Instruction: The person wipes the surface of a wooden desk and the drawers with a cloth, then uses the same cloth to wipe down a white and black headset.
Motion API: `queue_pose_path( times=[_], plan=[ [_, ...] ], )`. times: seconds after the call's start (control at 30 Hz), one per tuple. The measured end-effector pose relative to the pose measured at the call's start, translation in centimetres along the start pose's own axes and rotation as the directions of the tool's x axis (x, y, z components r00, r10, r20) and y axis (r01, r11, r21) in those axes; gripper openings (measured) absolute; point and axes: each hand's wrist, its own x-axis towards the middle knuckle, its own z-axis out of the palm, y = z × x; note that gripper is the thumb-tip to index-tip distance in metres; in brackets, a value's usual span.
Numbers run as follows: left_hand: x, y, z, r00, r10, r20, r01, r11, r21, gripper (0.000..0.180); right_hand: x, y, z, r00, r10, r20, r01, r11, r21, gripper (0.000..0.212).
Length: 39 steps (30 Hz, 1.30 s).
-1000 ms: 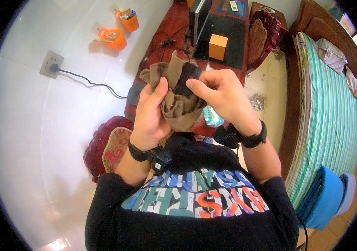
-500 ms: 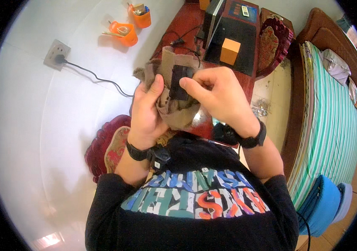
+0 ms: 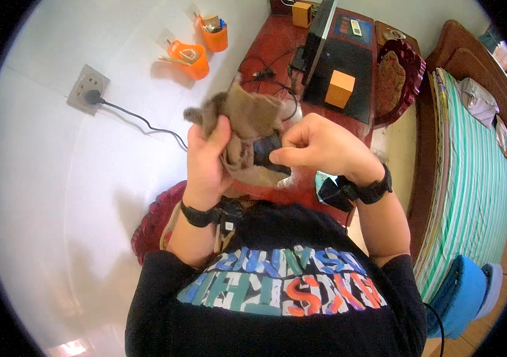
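My left hand (image 3: 206, 163) is wrapped round a crumpled brown cloth (image 3: 256, 119), its thumb pressed on the folds. A flat dark rectangular object (image 3: 263, 152) lies in the cloth, partly covered by it; I cannot make out its kind. My right hand (image 3: 330, 149) has its fingers curled, and the thumb meets the object's right side. Both hands are raised in front of my chest, above the near end of the red desk (image 3: 265, 47). Black bands with dark devices circle both wrists.
Farther back on the desk are a monitor (image 3: 319, 38), tangled black cables (image 3: 265, 74) and an orange box (image 3: 340, 88). Orange holders (image 3: 189, 59) hang on the left wall near a plugged-in socket (image 3: 88, 89). A striped bed (image 3: 467, 184) is at the right, dark red chairs (image 3: 397, 77) beside the desk.
The upper part of the cloth has folded down over the dark object, which now shows less. My right hand has shifted slightly right and down; my left hand keeps its grip.
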Motion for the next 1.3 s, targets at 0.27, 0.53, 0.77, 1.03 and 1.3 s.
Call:
queue_pose_path(
  times=[0.27,0.53,0.77,1.03,1.3],
  plan=[
    [1.1,0.7,-2.1,0.838,0.209,0.505,-0.443,0.801,0.403,0.031,-0.1,-0.8,-0.2,0.999,-0.052,-0.018,0.054,0.982,0.181,0.045],
    [1.0,2.1,-2.6,0.648,0.153,0.746,-0.667,0.586,0.460,0.035,-1.3,-0.6,0.2,0.986,-0.131,0.100,0.107,0.970,0.220,0.041],
    [0.1,2.6,-3.1,0.500,-0.044,0.865,-0.809,0.332,0.484,0.038,-1.5,0.7,1.7,0.993,0.039,0.111,-0.073,0.944,0.322,0.042],
    [-1.7,-1.3,-6.1,0.820,0.369,0.438,-0.520,0.162,0.839,0.043,1.0,2.8,3.5,0.909,-0.059,-0.413,-0.023,0.981,-0.192,0.040],
    [-1.8,-5.3,-7.9,0.739,0.141,0.659,-0.674,0.153,0.723,0.036,5.5,6.8,6.9,0.928,0.101,-0.359,-0.043,0.985,0.167,0.040]
  ],
)
